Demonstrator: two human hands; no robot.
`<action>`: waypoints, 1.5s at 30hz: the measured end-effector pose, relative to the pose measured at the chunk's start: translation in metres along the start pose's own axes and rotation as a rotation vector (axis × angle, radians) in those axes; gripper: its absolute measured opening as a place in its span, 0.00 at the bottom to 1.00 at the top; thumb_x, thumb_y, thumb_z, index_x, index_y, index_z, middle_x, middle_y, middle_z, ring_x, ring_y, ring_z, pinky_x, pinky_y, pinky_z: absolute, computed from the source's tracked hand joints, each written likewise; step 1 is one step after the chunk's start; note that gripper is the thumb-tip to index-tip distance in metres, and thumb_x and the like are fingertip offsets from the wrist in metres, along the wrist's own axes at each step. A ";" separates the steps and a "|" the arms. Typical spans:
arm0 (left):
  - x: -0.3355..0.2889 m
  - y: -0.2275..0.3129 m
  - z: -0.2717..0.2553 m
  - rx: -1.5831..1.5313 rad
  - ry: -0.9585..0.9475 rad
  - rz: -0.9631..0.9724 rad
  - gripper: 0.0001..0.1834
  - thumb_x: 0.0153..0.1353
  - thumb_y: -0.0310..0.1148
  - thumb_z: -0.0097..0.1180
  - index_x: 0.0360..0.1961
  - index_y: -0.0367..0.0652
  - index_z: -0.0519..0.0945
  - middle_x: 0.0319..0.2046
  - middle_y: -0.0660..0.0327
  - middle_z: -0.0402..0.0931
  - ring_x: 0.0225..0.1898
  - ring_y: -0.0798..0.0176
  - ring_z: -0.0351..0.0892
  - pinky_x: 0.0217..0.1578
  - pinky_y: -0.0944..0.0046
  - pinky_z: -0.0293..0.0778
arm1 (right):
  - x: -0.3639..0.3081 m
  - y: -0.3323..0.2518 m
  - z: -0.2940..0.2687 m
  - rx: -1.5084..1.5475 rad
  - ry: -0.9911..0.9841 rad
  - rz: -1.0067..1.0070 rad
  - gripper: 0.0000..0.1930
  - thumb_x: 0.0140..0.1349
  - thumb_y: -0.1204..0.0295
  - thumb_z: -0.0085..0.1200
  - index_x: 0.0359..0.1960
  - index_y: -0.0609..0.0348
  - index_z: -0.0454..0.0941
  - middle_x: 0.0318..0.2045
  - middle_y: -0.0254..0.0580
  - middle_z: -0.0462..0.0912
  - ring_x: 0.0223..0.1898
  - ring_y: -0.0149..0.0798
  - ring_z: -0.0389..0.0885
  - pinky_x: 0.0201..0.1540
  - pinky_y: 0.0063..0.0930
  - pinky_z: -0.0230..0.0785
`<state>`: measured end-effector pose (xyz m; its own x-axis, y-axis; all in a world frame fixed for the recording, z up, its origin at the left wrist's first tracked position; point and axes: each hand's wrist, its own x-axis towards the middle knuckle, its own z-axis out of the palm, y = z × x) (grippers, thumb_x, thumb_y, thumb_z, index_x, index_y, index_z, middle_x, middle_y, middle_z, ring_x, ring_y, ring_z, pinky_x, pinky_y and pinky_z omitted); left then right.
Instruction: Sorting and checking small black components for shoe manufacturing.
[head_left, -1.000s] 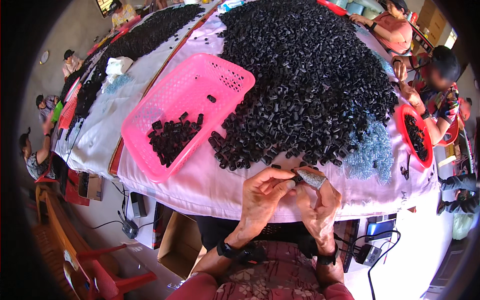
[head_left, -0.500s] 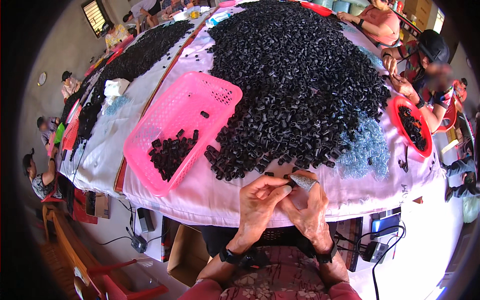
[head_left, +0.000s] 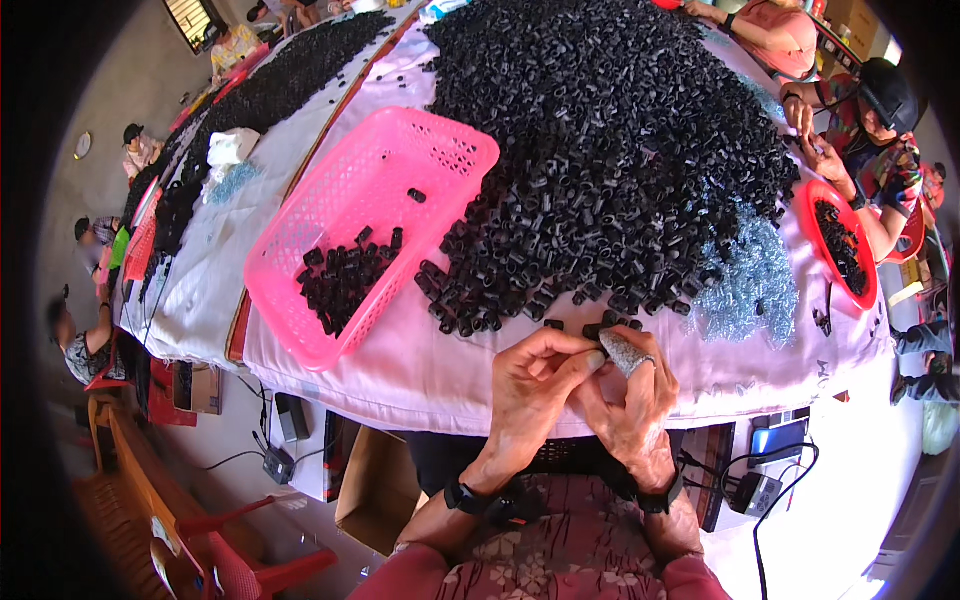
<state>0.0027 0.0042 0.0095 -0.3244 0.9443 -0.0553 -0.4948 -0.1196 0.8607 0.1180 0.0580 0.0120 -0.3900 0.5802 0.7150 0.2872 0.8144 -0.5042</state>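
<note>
My left hand [head_left: 530, 395] is closed in a pinch, thumb and forefinger together, at the table's near edge. My right hand [head_left: 635, 405] meets it there with curled fingers, and one finger wears a grey fabric finger cover [head_left: 626, 352]. A small black plastic piece [head_left: 594, 331] shows at the fingertips, mostly hidden by them. Just beyond lies a large heap of similar black plastic pieces [head_left: 600, 180]. To the left, a pink plastic basket [head_left: 290, 335] holds a small cluster of black pieces [head_left: 345, 285].
Tiny clear bluish parts [head_left: 745, 285] lie in a pile right of the heap. A co-worker [head_left: 870, 160] sits at the right by a red basin [head_left: 812, 205] of black pieces. A second table [head_left: 190, 310] adjoins on the left. Cables and an open cardboard box [head_left: 375, 490] are below.
The view has shifted a little, so the table contents sit slightly differently. My hands stay together at the near edge, fingers still pinched on the black piece.
</note>
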 end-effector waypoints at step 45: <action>0.003 0.005 -0.003 0.160 -0.053 -0.095 0.09 0.65 0.25 0.53 0.45 0.33 0.77 0.36 0.59 0.81 0.37 0.69 0.81 0.38 0.70 0.78 | -0.002 0.005 -0.002 -0.007 -0.051 0.022 0.17 0.45 0.82 0.65 0.38 0.70 0.73 0.41 0.56 0.79 0.35 0.53 0.81 0.33 0.39 0.76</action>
<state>-0.0031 0.0052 0.0115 -0.2371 0.9644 -0.1173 -0.3856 0.0174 0.9225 0.1218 0.0607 0.0089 -0.4273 0.5980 0.6780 0.3022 0.8013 -0.5163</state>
